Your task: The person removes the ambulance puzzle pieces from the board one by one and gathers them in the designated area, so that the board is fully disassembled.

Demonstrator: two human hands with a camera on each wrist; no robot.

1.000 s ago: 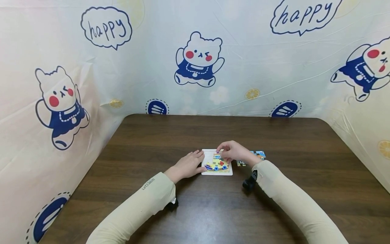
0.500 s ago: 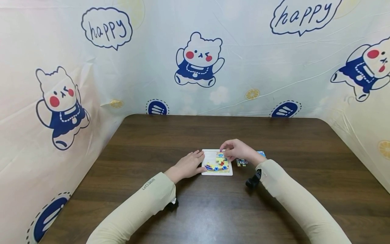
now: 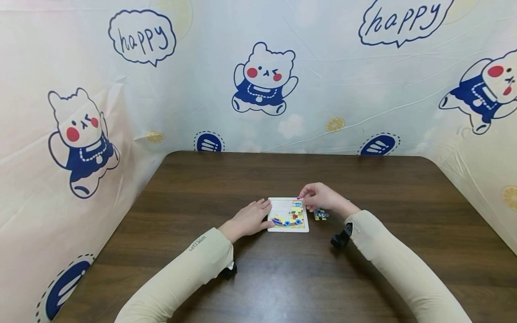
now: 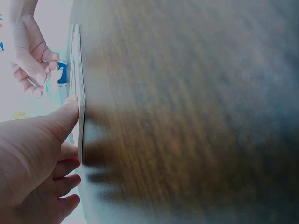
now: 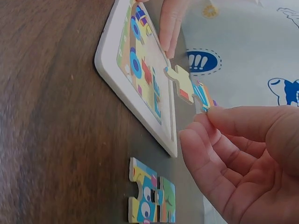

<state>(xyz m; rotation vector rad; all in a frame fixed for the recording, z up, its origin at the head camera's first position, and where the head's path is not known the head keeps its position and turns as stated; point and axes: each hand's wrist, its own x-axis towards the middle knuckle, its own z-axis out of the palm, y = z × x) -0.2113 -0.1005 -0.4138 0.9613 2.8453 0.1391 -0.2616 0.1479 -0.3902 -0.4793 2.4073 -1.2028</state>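
Observation:
A white puzzle tray [image 3: 278, 230] lies on the table, with puzzle pieces [image 5: 135, 63] showing blue wheels and a red cross in its lower and right parts. My left hand [image 3: 250, 219] rests at the tray's left side, fingers extended; in the left wrist view its thumb [image 4: 67, 116] touches the tray's edge. With thumb and index finger, my right hand [image 3: 323, 197] pinches joined yellow-and-blue puzzle pieces [image 5: 185, 85]. Those pieces are tilted above the tray's far right part, as the right wrist view shows. Part of them is hidden by the fingertips.
Right of the tray lie loose puzzle pieces [image 3: 320, 214], joined, with a cartoon face [image 5: 146, 200]. My right hand and wrist cover some of that area. The brown table [image 3: 266, 282] reaches back to a printed curtain [image 3: 315, 89].
My right hand has moved right, carrying the joined pieces toward the tray's right edge. More of the white tray bottom shows to their left. My left hand has stayed put.

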